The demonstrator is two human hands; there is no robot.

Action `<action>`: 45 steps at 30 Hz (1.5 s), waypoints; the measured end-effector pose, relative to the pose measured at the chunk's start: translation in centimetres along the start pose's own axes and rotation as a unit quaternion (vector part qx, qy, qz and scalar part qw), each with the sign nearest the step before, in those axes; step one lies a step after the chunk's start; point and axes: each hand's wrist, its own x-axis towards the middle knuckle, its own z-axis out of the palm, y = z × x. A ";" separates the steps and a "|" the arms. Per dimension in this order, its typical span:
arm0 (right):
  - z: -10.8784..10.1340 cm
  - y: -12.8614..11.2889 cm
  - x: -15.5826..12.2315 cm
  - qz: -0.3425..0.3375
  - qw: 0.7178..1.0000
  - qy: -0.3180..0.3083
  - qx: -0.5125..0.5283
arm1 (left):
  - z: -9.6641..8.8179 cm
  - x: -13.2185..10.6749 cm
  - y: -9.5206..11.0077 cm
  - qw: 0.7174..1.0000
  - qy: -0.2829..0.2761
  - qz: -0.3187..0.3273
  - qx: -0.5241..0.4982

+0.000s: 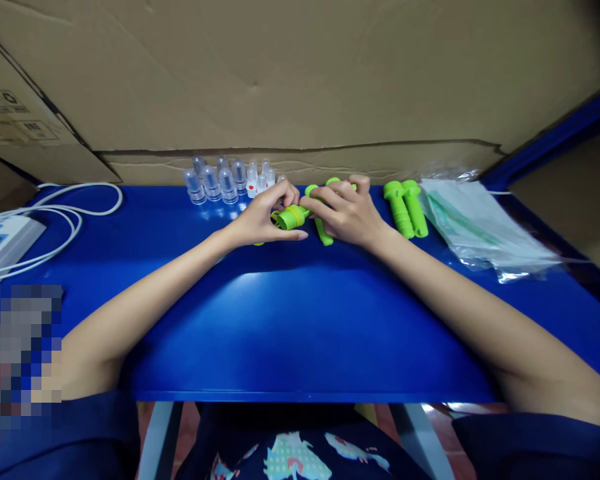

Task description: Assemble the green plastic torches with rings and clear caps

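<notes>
Both hands meet at the far middle of the blue table (300,313). My left hand (263,220) pinches a bright green ribbed plastic part (291,217) with a yellow band on it. Fingers curled, my right hand (347,212) holds the other end of that same part. More green plastic pieces (323,232) lie under and behind the right hand, partly hidden.
Several clear plastic caps and small white vials (227,179) stand at the back. Two green handle-like parts (406,207) lie right of my hands, beside clear plastic bags (480,223). A white device with cable (10,237) sits at the left. Cardboard (280,73) walls the back.
</notes>
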 end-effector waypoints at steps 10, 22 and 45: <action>1.2 1.1 -0.5 0.021 0.999 0.022 0.030 | -0.9 -0.2 -0.5 0.990 -0.032 -0.050 -0.127; -0.3 1.4 0.0 -0.005 0.998 0.060 -0.003 | -1.9 0.8 2.2 0.990 -0.087 -0.053 -0.095; -7.1 6.6 -2.2 0.332 0.928 -0.136 -0.103 | -1.4 0.5 -0.3 0.995 -0.063 -0.016 0.082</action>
